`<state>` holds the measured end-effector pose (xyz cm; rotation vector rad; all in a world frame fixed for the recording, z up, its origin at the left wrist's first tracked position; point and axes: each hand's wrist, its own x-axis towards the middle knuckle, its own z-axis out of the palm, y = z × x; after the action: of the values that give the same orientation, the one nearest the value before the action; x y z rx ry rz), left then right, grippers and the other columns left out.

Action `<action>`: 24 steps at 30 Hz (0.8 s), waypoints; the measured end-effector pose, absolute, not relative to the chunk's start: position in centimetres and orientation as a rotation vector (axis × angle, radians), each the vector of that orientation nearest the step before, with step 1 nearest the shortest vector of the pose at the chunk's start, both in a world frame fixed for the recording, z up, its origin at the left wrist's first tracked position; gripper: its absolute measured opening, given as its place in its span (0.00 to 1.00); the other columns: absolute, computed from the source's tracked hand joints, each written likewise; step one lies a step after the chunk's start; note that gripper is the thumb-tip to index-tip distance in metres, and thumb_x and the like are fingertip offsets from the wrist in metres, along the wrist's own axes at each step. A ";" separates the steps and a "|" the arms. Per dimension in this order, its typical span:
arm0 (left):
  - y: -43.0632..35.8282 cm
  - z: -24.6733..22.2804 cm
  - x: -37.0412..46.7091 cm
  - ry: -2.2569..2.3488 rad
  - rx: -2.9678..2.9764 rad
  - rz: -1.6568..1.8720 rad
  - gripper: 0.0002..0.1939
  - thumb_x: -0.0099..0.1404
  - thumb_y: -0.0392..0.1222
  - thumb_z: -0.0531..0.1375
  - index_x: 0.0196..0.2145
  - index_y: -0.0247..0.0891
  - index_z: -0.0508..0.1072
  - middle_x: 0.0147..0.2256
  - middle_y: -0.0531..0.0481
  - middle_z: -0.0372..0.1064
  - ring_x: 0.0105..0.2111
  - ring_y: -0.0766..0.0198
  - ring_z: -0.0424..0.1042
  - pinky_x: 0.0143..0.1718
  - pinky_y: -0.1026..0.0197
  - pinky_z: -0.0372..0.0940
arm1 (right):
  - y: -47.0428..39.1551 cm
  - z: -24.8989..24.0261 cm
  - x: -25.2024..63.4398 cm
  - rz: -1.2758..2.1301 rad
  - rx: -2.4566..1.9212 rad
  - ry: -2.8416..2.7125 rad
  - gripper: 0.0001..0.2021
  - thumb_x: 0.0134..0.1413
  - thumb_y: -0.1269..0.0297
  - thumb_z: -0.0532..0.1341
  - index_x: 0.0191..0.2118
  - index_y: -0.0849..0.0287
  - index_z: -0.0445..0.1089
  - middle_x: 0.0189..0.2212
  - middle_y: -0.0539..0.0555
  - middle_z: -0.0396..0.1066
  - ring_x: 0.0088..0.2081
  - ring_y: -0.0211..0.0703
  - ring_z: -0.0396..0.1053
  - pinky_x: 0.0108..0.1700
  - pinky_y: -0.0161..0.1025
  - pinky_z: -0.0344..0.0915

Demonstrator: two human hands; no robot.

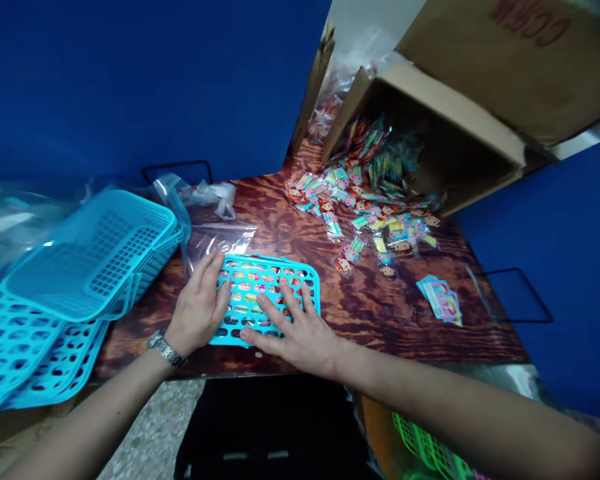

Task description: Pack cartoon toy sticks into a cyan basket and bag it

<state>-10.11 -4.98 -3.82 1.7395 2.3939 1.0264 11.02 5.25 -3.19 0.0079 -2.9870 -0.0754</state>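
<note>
In front of me on the table is a light-blue plastic basket with a perforated lid (247, 288) on top, and colourful contents show through the oval holes. My left hand (200, 307), with a watch on its wrist, rests at the lid's left edge with fingers stretched out and thumb apart. My right hand (300, 333) lies with fingers spread over the lid's right half. Neither hand is wrapped round anything. Just behind the lid lies a clear plastic bag (225, 239).
Stacked blue baskets (93, 247) stand at the left, beside perforated blue lids (15, 340). A cardboard box (460, 120) tipped on its side spills small bagged character items (353, 193) onto the table. Printed cards (440, 300) lie at the right. Green baskets (430, 450) sit below.
</note>
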 end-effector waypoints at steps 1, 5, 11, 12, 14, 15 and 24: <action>-4.9 -3.5 -10.1 2.443 1.814 0.998 0.23 0.67 0.42 0.50 0.58 0.33 0.58 0.60 0.35 0.53 0.60 0.48 0.55 0.56 0.45 0.58 | 5.3 -3.1 11.0 -0.079 0.009 -3.001 0.28 0.61 0.61 0.55 0.63 0.36 0.46 0.64 0.61 0.45 0.63 0.74 0.40 0.51 0.76 0.49; -5.5 -1.7 -8.6 2.576 2.072 0.916 0.19 0.64 0.38 0.55 0.53 0.38 0.66 0.56 0.38 0.61 0.61 0.42 0.51 0.58 0.36 0.50 | 5.3 -2.9 10.7 -0.082 -0.006 -3.057 0.27 0.63 0.64 0.52 0.63 0.36 0.44 0.66 0.62 0.41 0.62 0.72 0.44 0.50 0.77 0.49; -6.1 -1.6 -2.9 2.278 1.751 1.171 0.22 0.68 0.42 0.50 0.59 0.42 0.58 0.58 0.42 0.58 0.58 0.54 0.59 0.58 0.48 0.57 | 5.0 -2.4 9.7 0.001 -0.078 -3.064 0.18 0.63 0.60 0.50 0.57 0.41 0.59 0.67 0.58 0.38 0.63 0.68 0.46 0.53 0.75 0.48; -5.9 -2.1 -2.5 2.309 1.725 1.147 0.23 0.69 0.43 0.49 0.60 0.42 0.56 0.58 0.42 0.58 0.58 0.54 0.59 0.58 0.47 0.56 | 5.0 -2.3 9.5 0.026 -0.103 -3.055 0.16 0.63 0.60 0.50 0.56 0.42 0.61 0.67 0.57 0.38 0.63 0.67 0.46 0.53 0.74 0.49; -5.4 -3.1 -2.5 2.375 1.725 1.051 0.25 0.69 0.46 0.47 0.61 0.40 0.53 0.58 0.41 0.58 0.59 0.52 0.57 0.59 0.44 0.54 | 5.0 -1.8 9.4 0.109 -0.144 -3.033 0.16 0.62 0.60 0.51 0.54 0.45 0.63 0.67 0.56 0.37 0.63 0.66 0.44 0.54 0.73 0.48; -5.2 -3.5 -2.8 2.396 1.735 1.009 0.25 0.69 0.47 0.46 0.62 0.39 0.52 0.58 0.40 0.58 0.59 0.51 0.57 0.59 0.44 0.53 | 5.0 -1.7 9.4 0.180 -0.162 -3.012 0.17 0.60 0.59 0.53 0.55 0.48 0.62 0.67 0.57 0.38 0.64 0.66 0.42 0.55 0.73 0.47; -4.4 -3.4 -4.3 2.429 2.092 0.589 0.35 0.62 0.57 0.53 0.62 0.37 0.54 0.59 0.36 0.54 0.58 0.41 0.54 0.58 0.42 0.50 | 7.4 -1.6 9.6 1.800 -0.462 -1.721 0.18 0.57 0.63 0.51 0.53 0.58 0.56 0.53 0.60 0.64 0.54 0.44 0.63 0.57 0.48 0.58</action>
<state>-4.34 -4.38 -3.42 2.0923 2.4294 0.5894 9.59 7.39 -1.63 -0.4624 -1.7214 1.8000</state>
